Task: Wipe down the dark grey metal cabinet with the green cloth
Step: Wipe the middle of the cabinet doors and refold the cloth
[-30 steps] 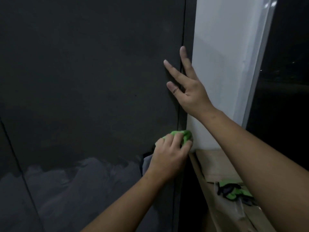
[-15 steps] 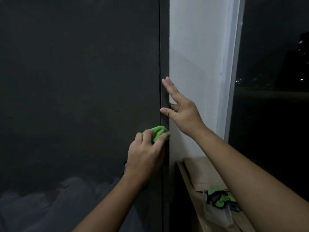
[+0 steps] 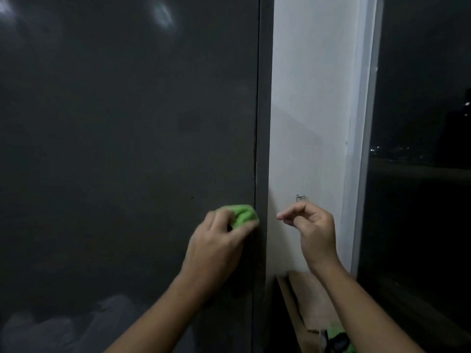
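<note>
The dark grey cabinet [image 3: 122, 149] fills the left half of the view, its flat door face dull, with 2 pale blurred glints near the top and a cloudy pale reflection low in the left corner. A thin vertical seam runs down near its right edge, with a narrow grey strip between the seam and the wall.

The left hand [image 3: 216, 243] comes up from the bottom of the view with its bare forearm and is raised against the cabinet door. Its fingers curl over a bunched green cloth [image 3: 246, 215], gripping it and pressing it to the door just left of the seam. Only the top of the cloth shows above the fingers, and the hand is slightly blurred.

Right of the cabinet stands a white wall [image 3: 308, 110], with a small dark mark [image 3: 301, 197] on it. Just below that mark the right hand [image 3: 312, 225] hangs in front of the wall, apart from the cabinet. Its fingers are curled in toward the palm, the forefinger and thumb reaching left, and nothing shows in its hold. Whether it touches the wall I cannot tell.

Below it lies a brown ledge [image 3: 303, 296], and at the bottom edge a green and black thing [image 3: 339, 338] is partly hidden by the right forearm.

Further right come a pale window frame [image 3: 363, 149] and a dark window [image 3: 423, 212] with a few faint lights
</note>
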